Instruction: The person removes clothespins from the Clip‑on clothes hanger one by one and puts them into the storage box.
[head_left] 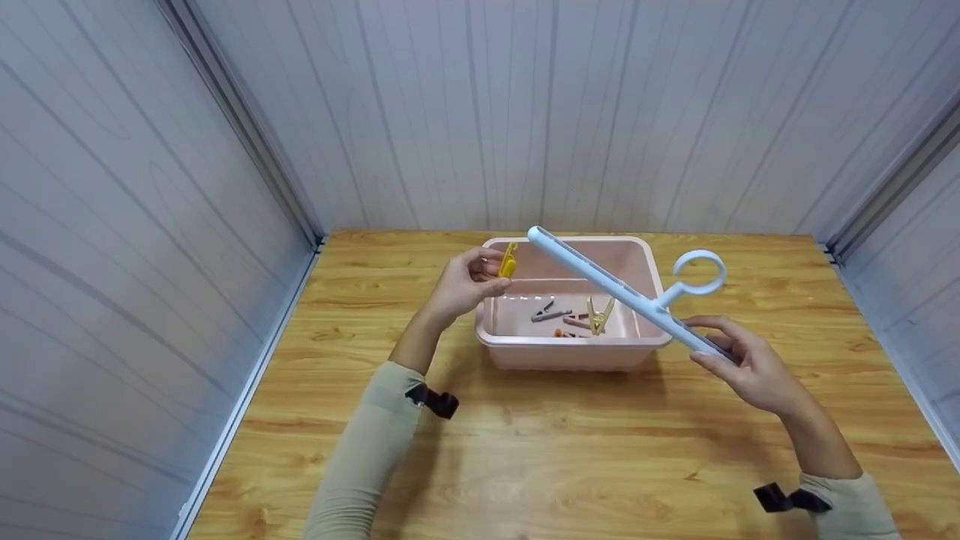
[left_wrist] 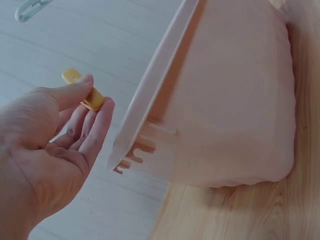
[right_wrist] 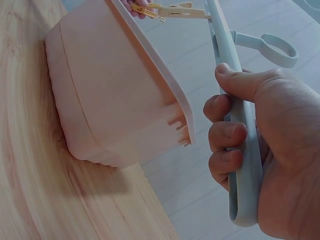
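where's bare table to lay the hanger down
Bare wood lies in front of the pink tub, between the two forearms, and right of it beyond the right hand holding the hanger. Left of the tub is bare too. Inside the tub it is crowded with pegs.

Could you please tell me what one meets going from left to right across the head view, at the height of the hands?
Left hand → yellow clothespin → pink basin → hanger's ring hook → right hand.
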